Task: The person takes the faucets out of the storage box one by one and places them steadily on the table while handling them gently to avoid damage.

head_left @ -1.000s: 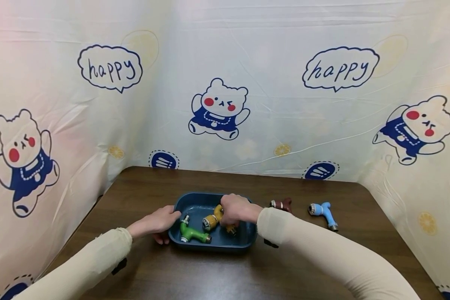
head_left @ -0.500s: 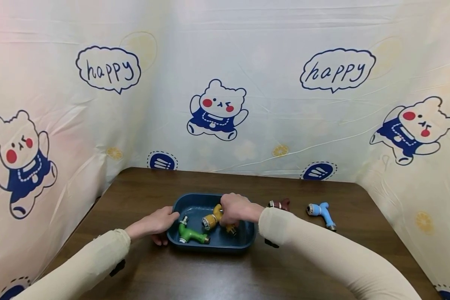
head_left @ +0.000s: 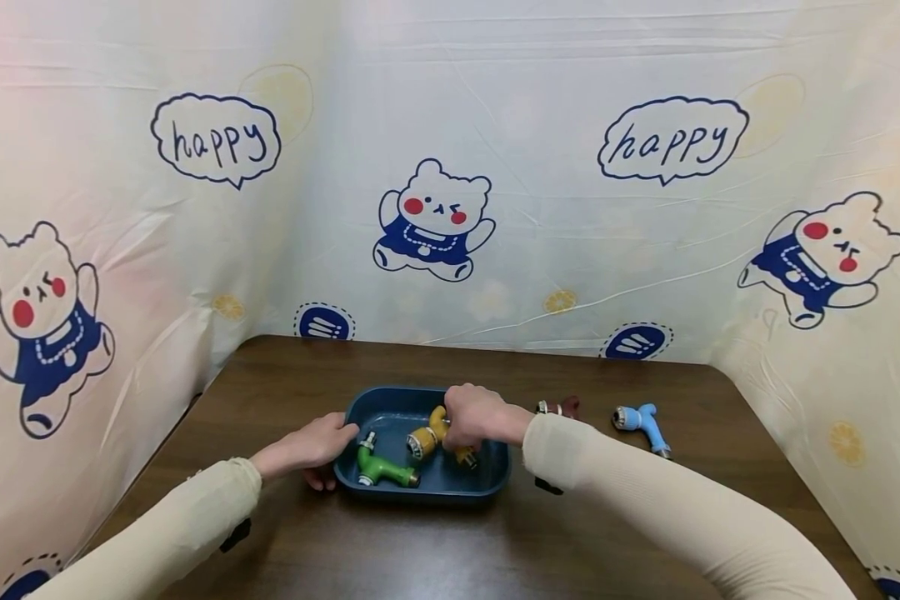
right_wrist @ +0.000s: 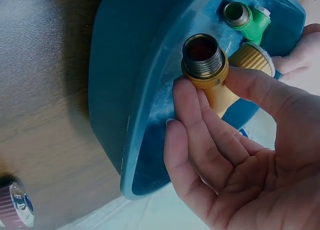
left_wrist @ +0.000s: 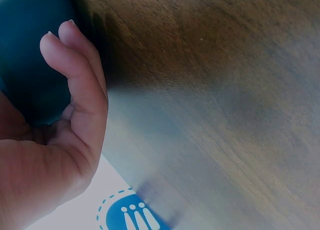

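Note:
In the head view a dark blue plastic basin rests on the table. My left hand holds its left end, thumb over the rim and fingers low against the outer wall; those curled fingers show in the left wrist view. Inside the basin's right half, my right hand grips a yellow faucet between thumb and fingers. The right wrist view shows the faucet's threaded metal outlet facing the camera. A green faucet lies at the basin's left front, touched by neither hand.
Right of the basin, a dark red faucet lies on the wooden table, partly hidden by the right arm. Farther right lies a light blue faucet. A printed curtain encloses the table's back and sides.
The right hand has shifted very slightly to the right with the yellow faucet. My left hand keeps its place on the basin, and the other faucets lie as before.

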{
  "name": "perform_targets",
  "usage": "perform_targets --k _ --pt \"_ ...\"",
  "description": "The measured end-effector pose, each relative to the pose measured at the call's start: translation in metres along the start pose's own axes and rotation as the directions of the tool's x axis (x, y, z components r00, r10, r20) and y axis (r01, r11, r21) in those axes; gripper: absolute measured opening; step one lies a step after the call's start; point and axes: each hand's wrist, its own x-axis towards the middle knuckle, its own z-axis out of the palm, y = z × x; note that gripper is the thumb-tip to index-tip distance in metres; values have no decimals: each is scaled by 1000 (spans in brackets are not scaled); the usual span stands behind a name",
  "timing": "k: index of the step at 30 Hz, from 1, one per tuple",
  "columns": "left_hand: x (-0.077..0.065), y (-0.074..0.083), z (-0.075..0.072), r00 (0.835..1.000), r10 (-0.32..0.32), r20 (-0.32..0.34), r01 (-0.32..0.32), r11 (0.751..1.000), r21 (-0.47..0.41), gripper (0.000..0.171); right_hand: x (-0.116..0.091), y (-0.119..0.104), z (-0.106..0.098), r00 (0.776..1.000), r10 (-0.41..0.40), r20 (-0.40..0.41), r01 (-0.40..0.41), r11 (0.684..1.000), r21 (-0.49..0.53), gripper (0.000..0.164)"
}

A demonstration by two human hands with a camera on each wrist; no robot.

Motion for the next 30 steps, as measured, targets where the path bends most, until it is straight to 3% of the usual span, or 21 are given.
perform_targets --k 30 --pt "-2 2 -1 1000 7 9 -7 1000 -4 31 -14 4 -10 1000 4 -9 -3 1000 31 18"
